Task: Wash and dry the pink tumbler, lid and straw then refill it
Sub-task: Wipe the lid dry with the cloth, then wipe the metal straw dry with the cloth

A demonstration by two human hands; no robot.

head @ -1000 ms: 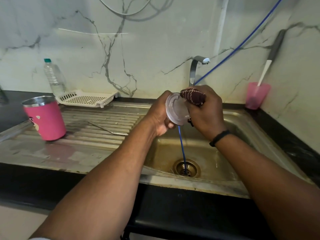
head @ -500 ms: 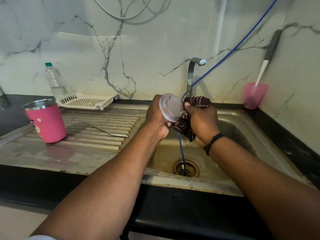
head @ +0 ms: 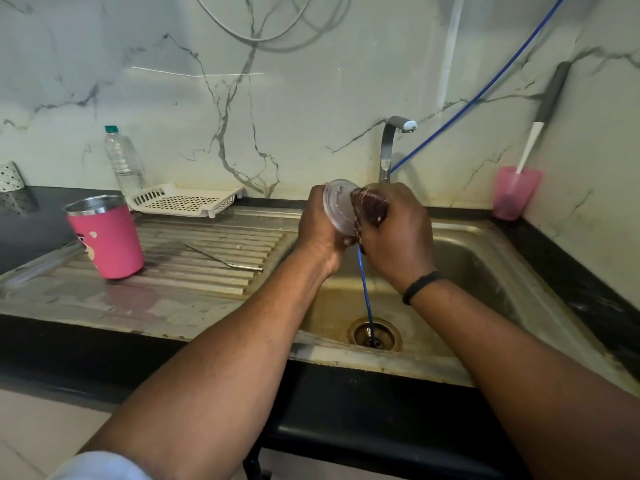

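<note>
Over the steel sink [head: 478,258], my left hand [head: 320,230] grips the clear round lid [head: 337,207] by its edge, tilted on its side. My right hand [head: 398,230] holds a bunched dark maroon cloth [head: 370,206] pressed against the lid's face. The pink tumbler [head: 110,239] with a steel rim stands upright and uncovered on the ribbed draining board at the left. A thin metal straw [head: 225,258] lies flat on the ribs between the tumbler and the basin.
A blue hose [head: 365,292] runs from the wall down into the drain [head: 374,334]. The tap [head: 389,147] stands behind my hands. A white perforated tray [head: 183,199] and a clear water bottle [head: 121,161] sit at the back left. A pink cup [head: 514,192] with a brush is in the right corner.
Both hands rose slightly and closed together. The cloth, hanging loose under the lid half a second ago, is now bunched tight against the lid's face.
</note>
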